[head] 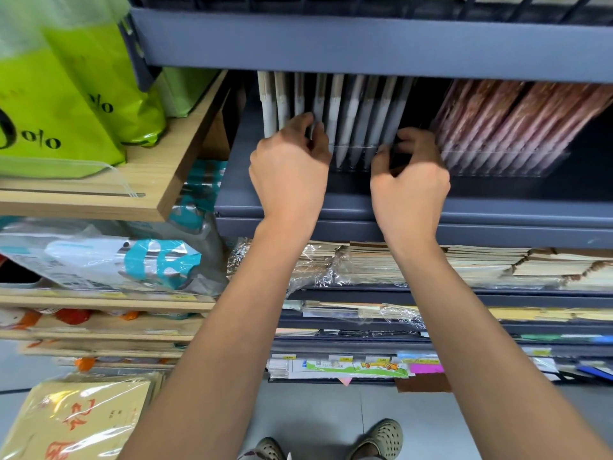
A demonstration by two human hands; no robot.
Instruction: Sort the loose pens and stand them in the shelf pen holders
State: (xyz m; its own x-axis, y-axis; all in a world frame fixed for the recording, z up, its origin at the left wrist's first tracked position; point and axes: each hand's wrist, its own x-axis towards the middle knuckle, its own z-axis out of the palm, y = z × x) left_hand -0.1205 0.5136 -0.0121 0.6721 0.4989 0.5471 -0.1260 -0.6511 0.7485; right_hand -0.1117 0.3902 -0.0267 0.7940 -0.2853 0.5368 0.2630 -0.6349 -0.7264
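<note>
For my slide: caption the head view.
Left hand pinches grey pens standing in a clear holder; right hand reaches alongside.

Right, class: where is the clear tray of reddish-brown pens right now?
In the head view, the clear tray of reddish-brown pens stands on the dark grey shelf, right of centre, just right of the right hand and the grey-white pens.

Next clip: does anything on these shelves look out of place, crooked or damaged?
Nothing odd at the pens: the grey pens and pink pens stand in even rows in clear holders. One shelf down, the plastic wrap over the notebook stacks hangs loose and crumpled, and the stacks sit unevenly fanned.
</note>
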